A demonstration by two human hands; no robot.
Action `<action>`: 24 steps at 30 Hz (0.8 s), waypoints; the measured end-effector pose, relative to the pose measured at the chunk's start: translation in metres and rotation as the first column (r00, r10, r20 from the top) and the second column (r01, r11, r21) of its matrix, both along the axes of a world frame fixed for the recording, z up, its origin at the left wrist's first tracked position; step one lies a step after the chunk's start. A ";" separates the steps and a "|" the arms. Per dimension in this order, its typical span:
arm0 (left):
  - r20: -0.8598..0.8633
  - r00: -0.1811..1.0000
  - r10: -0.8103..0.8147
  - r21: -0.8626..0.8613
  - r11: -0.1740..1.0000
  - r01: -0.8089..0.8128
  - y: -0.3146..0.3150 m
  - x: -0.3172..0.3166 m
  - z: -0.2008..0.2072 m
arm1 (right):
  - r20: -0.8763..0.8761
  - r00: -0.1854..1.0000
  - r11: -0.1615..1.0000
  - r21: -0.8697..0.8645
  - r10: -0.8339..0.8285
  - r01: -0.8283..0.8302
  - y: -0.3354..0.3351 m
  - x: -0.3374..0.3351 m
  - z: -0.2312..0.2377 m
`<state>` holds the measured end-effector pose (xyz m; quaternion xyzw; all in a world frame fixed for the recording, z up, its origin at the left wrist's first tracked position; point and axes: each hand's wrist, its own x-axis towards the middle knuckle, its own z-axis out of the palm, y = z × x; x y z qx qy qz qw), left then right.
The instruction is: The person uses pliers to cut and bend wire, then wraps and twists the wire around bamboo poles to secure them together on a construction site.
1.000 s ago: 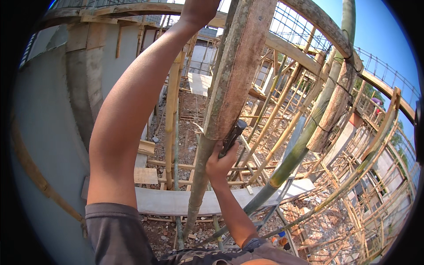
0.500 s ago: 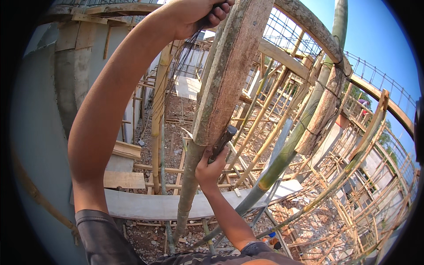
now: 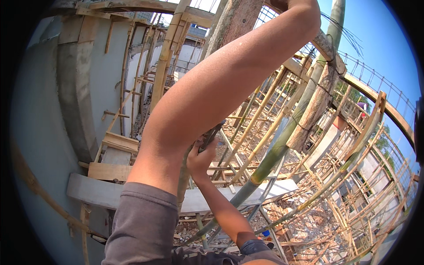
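Observation:
My left arm reaches across the view to the upper right, its elbow bent. Cut off by the top edge, my left hand (image 3: pixel 289 4) is beside the rough wooden post (image 3: pixel 236 22); a bundle of thin tie wires (image 3: pixel 346 33) sticks out to the right of it. Its fingers are hidden, but the wires have moved with it. Below my forearm, my right hand (image 3: pixel 201 160) grips a dark metal hand tool (image 3: pixel 210 138) next to the round pole (image 3: pixel 183 181) under the post. The tool's upper end is partly hidden, so its exact kind is unclear.
A thick green bamboo pole (image 3: pixel 269 165) slants up on the right, a rough wood piece (image 3: pixel 311 112) wired to it. A pale board (image 3: pixel 198 199) crosses below. Bamboo scaffolding (image 3: pixel 349 198) stands over rubble at right; a grey wall (image 3: pixel 39 132) is at left.
My left hand has swung from the post's left side across to its right, the wires going along. My forearm now covers the post's lower part. My right hand has shifted slightly left with the tool.

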<state>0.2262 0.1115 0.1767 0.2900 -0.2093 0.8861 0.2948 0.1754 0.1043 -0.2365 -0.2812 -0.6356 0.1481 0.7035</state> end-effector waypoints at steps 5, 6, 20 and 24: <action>0.080 0.959 0.273 -0.125 0.957 -0.262 0.021 0.026 0.023 | -0.008 0.999 0.993 -0.112 0.042 -0.042 0.003 0.002 -0.002; 0.086 0.945 0.314 -0.148 0.943 -0.300 0.025 0.028 0.027 | -0.004 0.999 0.998 -0.055 0.037 -0.038 0.004 0.002 -0.003; 0.114 0.947 0.302 -0.022 0.953 -0.301 0.065 0.072 0.007 | 0.049 0.997 0.996 -0.067 0.057 -0.054 -0.009 0.012 -0.009; 0.037 0.997 0.074 0.117 0.990 -0.078 0.078 0.062 0.010 | 0.074 0.994 0.994 -0.084 0.074 -0.068 -0.015 0.014 -0.015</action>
